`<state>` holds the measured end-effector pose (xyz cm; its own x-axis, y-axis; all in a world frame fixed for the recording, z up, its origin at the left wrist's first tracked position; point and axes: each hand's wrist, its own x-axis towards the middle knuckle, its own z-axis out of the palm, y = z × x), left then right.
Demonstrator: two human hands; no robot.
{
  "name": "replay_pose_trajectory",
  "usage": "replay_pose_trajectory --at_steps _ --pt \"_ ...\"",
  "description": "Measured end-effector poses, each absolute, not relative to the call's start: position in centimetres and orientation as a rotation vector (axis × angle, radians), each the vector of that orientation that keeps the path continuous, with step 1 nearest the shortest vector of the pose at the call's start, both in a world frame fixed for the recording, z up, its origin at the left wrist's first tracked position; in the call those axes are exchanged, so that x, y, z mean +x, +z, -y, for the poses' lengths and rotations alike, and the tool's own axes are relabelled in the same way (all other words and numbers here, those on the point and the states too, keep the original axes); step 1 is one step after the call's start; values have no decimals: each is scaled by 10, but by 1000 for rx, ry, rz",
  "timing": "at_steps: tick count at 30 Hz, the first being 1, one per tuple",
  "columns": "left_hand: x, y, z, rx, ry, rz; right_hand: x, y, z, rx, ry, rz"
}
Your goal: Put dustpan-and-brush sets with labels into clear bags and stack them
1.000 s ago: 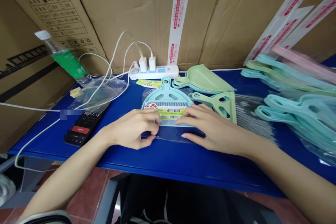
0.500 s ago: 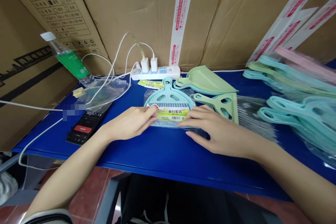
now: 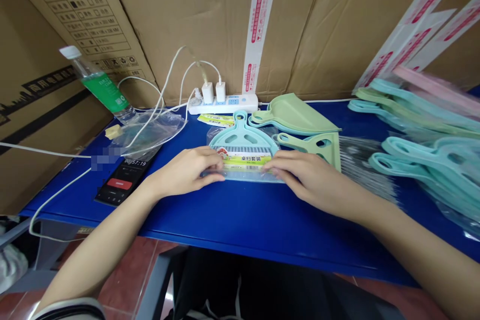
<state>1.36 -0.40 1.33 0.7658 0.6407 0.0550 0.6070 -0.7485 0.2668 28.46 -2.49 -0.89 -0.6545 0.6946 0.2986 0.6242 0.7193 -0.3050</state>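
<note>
A light-blue brush and dustpan set (image 3: pixel 243 132) lies in a clear plastic bag on the blue table, its handle pointing away from me. Across its bristles is a yellow-green printed label (image 3: pixel 245 158). At the bag's left edge, my left hand (image 3: pixel 191 172) is closed on the plastic, thumb below the fingers. My right hand (image 3: pixel 302 175) pinches the bag's right side near the label's end. Green dustpans (image 3: pixel 300 116) and a green brush (image 3: pixel 313 146) with grey bristles lie just behind and beside my right hand.
Bagged blue sets (image 3: pixel 446 160) and a pink one (image 3: pixel 435 87) are piled at the right. A white power strip (image 3: pixel 225 104) with chargers stands behind. Cables, a bottle (image 3: pixel 105 91) and a phone (image 3: pixel 123 180) occupy the left. Cardboard boxes (image 3: pixel 210 20) wall the back.
My left hand has shifted off the label's left end, showing its red picture. My right hand's fingers have drawn together on the bag's lower right side.
</note>
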Motion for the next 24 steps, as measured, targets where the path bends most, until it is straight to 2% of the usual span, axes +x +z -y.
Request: replay_pose_trajectory --at_steps 14,24 --pt "14 7 0 2877 324 -1039 286 -13 24 -1116 283 2452" --pt "18 1 -2 2850 357 -1183 275 -21 22 -1135 145 2306"
